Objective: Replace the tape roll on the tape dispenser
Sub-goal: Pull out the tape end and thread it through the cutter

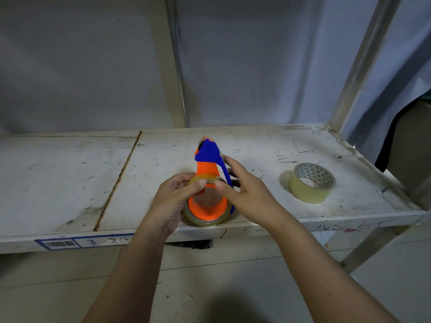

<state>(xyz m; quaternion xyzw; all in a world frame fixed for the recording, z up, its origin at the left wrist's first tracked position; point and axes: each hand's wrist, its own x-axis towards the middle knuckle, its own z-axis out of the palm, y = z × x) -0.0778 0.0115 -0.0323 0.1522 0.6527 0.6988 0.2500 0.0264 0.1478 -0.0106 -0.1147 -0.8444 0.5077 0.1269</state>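
left hand point(172, 201) wrapped round the clear tape roll point(205, 219) on the orange-blue tape dispenser point(207, 164), front edge of the shelf point(70, 183) | right hand point(242, 190) pinching the roll's top, fingers half curled | spare yellowish tape roll point(311, 183) lying near right edge

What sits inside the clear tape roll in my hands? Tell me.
The dispenser's orange hub fills the clear tape roll; shelf shows through its open centre. The left hand and right hand cover the roll's upper edge.
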